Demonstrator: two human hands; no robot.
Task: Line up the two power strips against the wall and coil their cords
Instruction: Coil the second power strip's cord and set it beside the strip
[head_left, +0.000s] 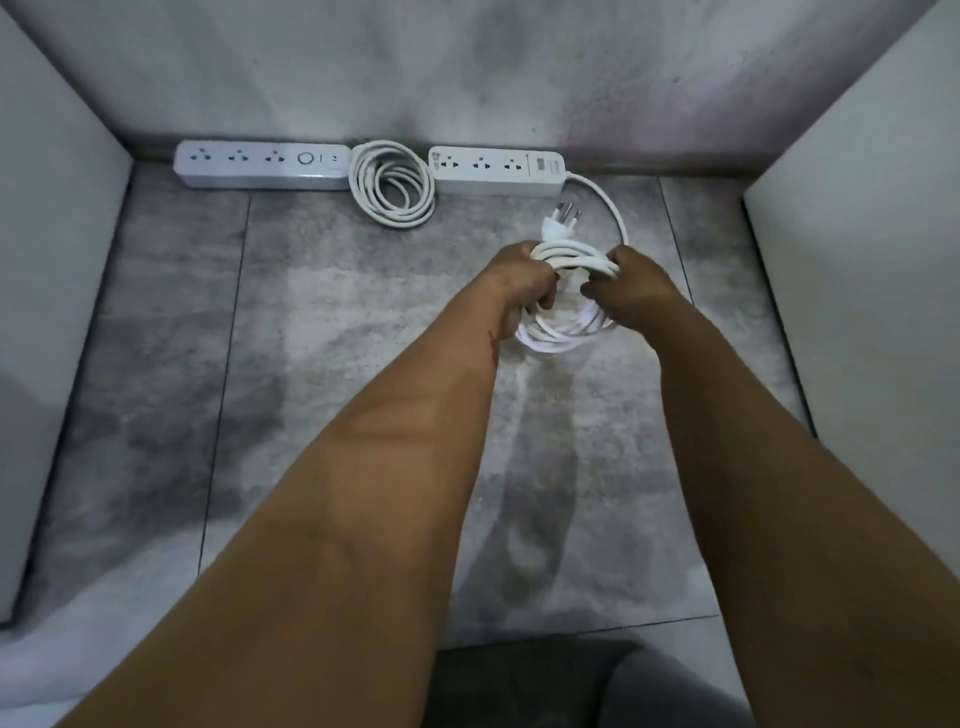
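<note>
1. The floor is grey mottled tile with dark grout lines, filling the middle of the frame.
2. At the upper left, a white left power strip lies flat along the foot of the wall.
3. Just right of it, touching its end, lies a coiled cord in flat loops.
4. A right power strip lies just beside the coil, also against the wall.
5. A second cord leaves its right end and curves toward the lower frame.
</note>
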